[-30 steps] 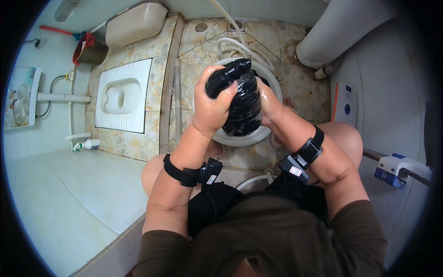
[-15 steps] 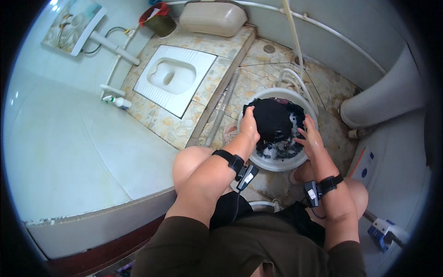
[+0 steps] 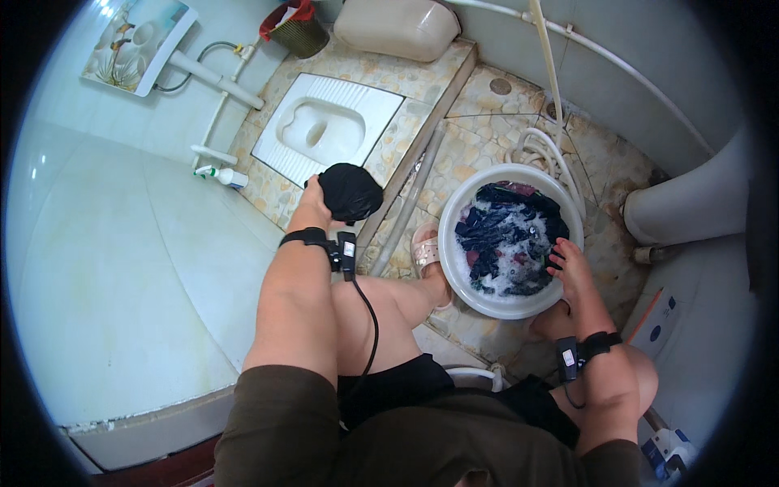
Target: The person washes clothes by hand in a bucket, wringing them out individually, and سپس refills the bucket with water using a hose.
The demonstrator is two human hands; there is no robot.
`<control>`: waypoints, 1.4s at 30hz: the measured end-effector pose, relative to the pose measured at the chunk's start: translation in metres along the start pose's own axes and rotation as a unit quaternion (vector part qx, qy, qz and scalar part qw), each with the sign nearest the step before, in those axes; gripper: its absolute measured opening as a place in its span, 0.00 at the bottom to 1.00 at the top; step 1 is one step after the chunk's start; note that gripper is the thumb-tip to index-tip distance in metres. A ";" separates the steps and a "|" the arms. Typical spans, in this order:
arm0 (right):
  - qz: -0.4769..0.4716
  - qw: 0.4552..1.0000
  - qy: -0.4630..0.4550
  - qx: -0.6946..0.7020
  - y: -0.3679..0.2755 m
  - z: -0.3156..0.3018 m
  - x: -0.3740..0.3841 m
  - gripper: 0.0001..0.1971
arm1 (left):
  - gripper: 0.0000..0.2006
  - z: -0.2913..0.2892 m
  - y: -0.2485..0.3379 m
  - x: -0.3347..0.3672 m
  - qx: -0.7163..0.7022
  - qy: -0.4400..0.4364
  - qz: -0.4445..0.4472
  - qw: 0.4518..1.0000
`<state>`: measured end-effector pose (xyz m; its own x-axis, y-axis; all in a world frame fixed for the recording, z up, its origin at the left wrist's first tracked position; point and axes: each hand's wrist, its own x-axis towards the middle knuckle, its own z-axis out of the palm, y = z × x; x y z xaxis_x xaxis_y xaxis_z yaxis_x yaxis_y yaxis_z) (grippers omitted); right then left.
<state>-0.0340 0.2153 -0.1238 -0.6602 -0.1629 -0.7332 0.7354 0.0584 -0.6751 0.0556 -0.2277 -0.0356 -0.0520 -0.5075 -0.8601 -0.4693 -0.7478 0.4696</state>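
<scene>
My left hand [image 3: 316,201] grips a black, rounded cloth piece [image 3: 350,191], dome-shaped and smooth; its exact kind does not show. It hangs to the left of the basin, over the edge of the raised tiled step. At the right rim of the white round basin [image 3: 457,280] is my right hand [image 3: 573,268], open, its fingers slightly curled and apart beside the wet clothes. Dark navy clothes [image 3: 497,227] lie in sudsy water inside the basin, with some reddish cloth among them and white foam [image 3: 519,256] on top.
A white squat toilet [image 3: 324,130] is set in the tiled step. Behind it are a bin with a red bag [image 3: 296,31] and a beige tank [image 3: 398,28]. A coiled hose [image 3: 531,146] lies behind the basin; a white pipe [image 3: 682,207] stands right. A spray bottle [image 3: 227,177] lies left.
My left hand has lifted the black cloth piece out of the basin and carried it left. The foamy clothes beneath now show. My right hand stays near the basin's right side.
</scene>
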 end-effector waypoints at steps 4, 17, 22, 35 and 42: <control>0.005 1.000 0.002 -0.029 0.011 0.011 0.012 0.14 | 0.32 -0.043 0.016 0.047 0.039 0.163 0.081 0.983; -0.295 0.676 -0.115 -0.666 0.047 0.089 0.089 0.23 | 0.40 0.107 -0.034 -0.133 0.056 -0.218 0.177 0.958; -0.134 0.625 -0.153 -0.754 0.073 0.088 0.100 0.23 | 0.27 0.087 -0.073 -0.136 -0.062 -0.322 0.118 0.937; -0.182 0.840 -0.053 -0.508 -0.035 0.040 0.062 0.16 | 0.16 0.101 -0.092 -0.121 -0.017 -0.309 0.155 0.938; -0.191 0.962 -0.072 -0.182 -0.133 0.063 -0.056 0.08 | 0.18 0.111 -0.112 -0.113 0.121 -0.339 0.199 0.912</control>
<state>-0.0850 0.1546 0.0121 -0.8242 -0.3748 -0.4245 0.3237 0.3033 -0.8962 0.0166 -0.0392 -0.0133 -0.7547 -0.2759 -0.5953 -0.4706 -0.4045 0.7842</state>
